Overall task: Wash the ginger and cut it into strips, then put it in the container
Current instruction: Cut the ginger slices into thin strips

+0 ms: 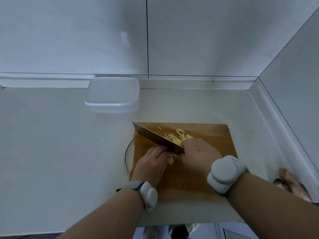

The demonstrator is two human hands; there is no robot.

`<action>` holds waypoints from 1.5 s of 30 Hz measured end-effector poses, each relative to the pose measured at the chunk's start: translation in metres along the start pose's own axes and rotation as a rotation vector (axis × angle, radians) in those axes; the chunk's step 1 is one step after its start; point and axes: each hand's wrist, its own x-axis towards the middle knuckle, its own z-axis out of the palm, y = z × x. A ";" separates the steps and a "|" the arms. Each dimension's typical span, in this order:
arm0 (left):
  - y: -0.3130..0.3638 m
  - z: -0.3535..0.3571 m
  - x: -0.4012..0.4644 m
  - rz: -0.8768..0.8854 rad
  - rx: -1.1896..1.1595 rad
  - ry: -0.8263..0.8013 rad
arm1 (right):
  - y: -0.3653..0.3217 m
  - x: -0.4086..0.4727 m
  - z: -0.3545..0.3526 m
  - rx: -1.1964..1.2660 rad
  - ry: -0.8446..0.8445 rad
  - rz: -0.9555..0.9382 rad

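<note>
- Mid-slicing: right hand (196,152) wraps the cleaver (155,138) handle, left hand (152,163) curls onto a ginger (171,161) bit w/ fingertips.
- Strips (177,136) piled just beyond right knuckles.
- Next imo: finish the stub, then scoop everything into the container (112,94), way past both hands.

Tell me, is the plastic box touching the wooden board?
Apart. The head view shows bare counter between the plastic box and the wooden board.

I saw both forearms bare, no sleeves. Each wrist wore a pale grey, rounded device of two bulging lobes: the left band (148,195) sat on a grey strap, the right band (224,175) looked bulkier and smooth. Below the counter edge my white shoes (172,232) showed, blurred.
</note>
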 end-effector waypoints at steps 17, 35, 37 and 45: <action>0.000 0.001 0.001 0.001 -0.012 0.020 | -0.009 0.003 0.013 0.025 0.046 0.026; 0.000 0.000 0.001 -0.006 -0.009 -0.001 | -0.003 0.002 0.007 0.039 0.028 0.011; 0.000 0.000 0.001 -0.013 0.007 -0.011 | 0.000 0.000 0.003 0.021 0.014 0.024; 0.001 0.000 0.001 -0.008 -0.001 0.006 | -0.006 0.002 0.014 0.059 0.042 0.021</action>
